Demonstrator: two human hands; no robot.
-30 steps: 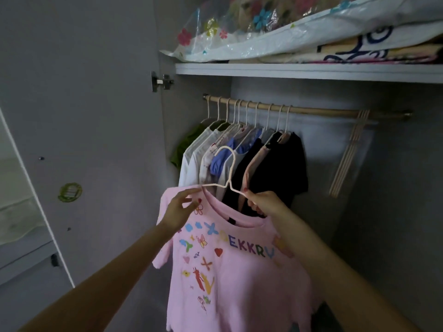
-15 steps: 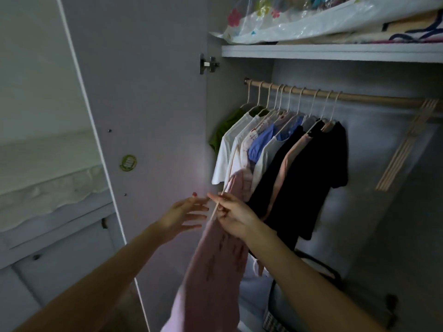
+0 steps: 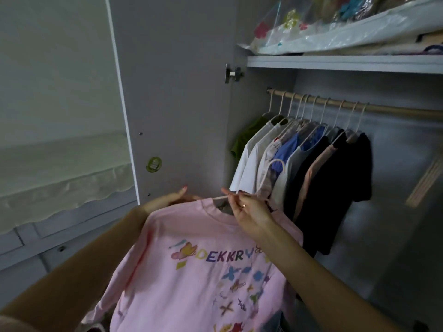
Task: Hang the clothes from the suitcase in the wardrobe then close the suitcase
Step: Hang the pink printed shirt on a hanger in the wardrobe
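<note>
So the pink t-shirt (image 3: 191,267) is on a thin pale hanger (image 3: 261,185), held up in front of the open wardrobe, near and left of the row of clothes that's already hanging. It isn't on the rail (image 3: 383,110). The shirt faces the camera with its printed side, soft cotton-looking knit, lettering "DEKKRY" across the chest plus little butterflies, crosses and blobs in loads of colours below. It hangs tilted: the shoulder line runs from lower left to upper right, and the body drops down towards the near bottom edge. The hanger's hook curls up and right, its tip in front of the hanging clothes.

Right hand (image 3: 249,212) has its grip pinched on the hanger wire right at the collar, thumb and forefinger together on it, ring on one finger. Left hand (image 3: 167,200) is at the left shoulder of the shirt, fingers tucked behind the fabric with the thumb sticking up; I can't really tell if it's clamped on the cloth or just propping it.

Rail is a round wooden pole running left to right. On it: green, white, patterned, blue, grey, peach and black tops (image 3: 311,173), all on slim pale hangers, packed close together. A bunch of spare hangers (image 3: 426,183) dangles at the far right. Shelf (image 3: 347,63) above carries clear plastic bags of bedding (image 3: 335,27) with flower prints. Wardrobe door (image 3: 172,92) stands open on the left, smooth grey, with a round green sticker (image 3: 153,164) on it
</note>
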